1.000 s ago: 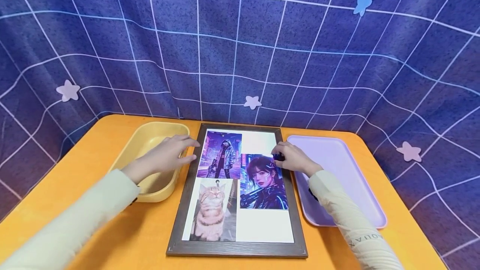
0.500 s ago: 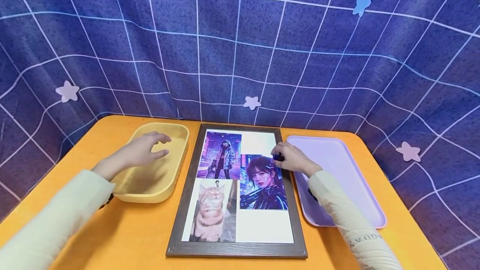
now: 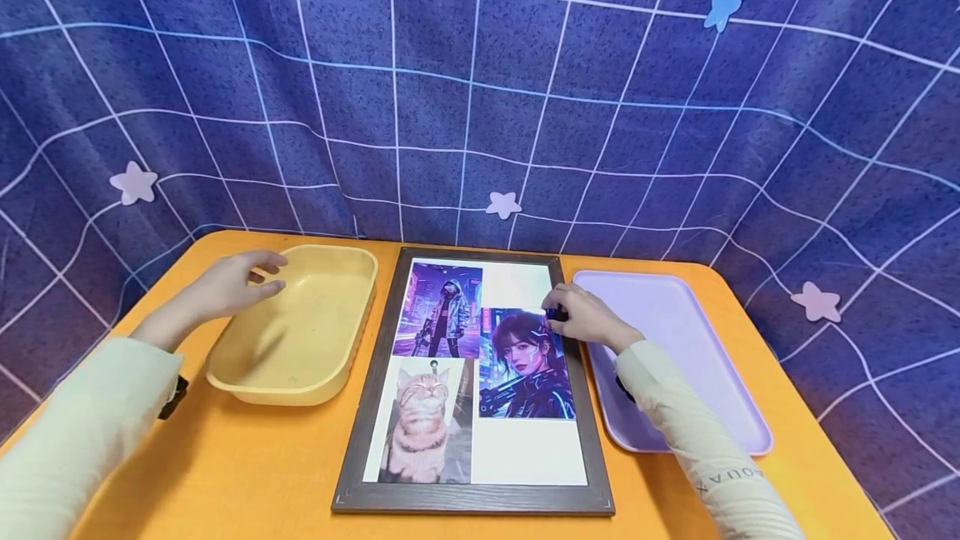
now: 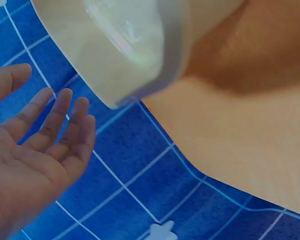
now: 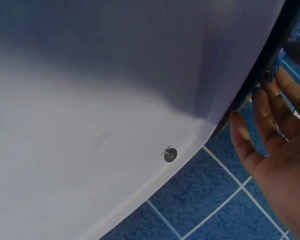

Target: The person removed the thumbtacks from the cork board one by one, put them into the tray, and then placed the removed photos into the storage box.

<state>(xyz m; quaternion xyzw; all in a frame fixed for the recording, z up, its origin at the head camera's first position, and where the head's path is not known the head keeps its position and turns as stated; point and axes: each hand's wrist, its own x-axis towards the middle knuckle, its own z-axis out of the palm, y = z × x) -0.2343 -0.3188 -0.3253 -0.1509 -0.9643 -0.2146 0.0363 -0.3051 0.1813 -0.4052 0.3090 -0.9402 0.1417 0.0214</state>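
My left hand [image 3: 232, 282] hovers at the left rim of the yellow bin [image 3: 307, 332], its fingers loosely bent with nothing between them. The left wrist view shows the palm and spread fingers [image 4: 82, 145] beside the bin. At the right side of the framed board [image 3: 528, 448], my right hand [image 3: 588, 319] holds the upper right corner of a purple-blue picture of a dark-haired figure [image 3: 525, 365]. That corner is hidden by the curled fingers. A hooded-figure picture [image 3: 442, 315] and a cat photo [image 3: 423, 423] lie on the board; a round-headed pin [image 3: 433, 364] tops the cat photo.
A lilac tray [image 3: 675, 357] stands right of the board, under my right forearm. In the right wrist view, a round-headed tack [image 5: 170, 154] lies in it. All stand on an orange table [image 3: 255, 473], backed by a blue gridded curtain [image 3: 480, 107] with stars.
My left hand has moved left from the board's left edge, across the yellow bin to its far-left rim. My right hand stays at the picture's corner.
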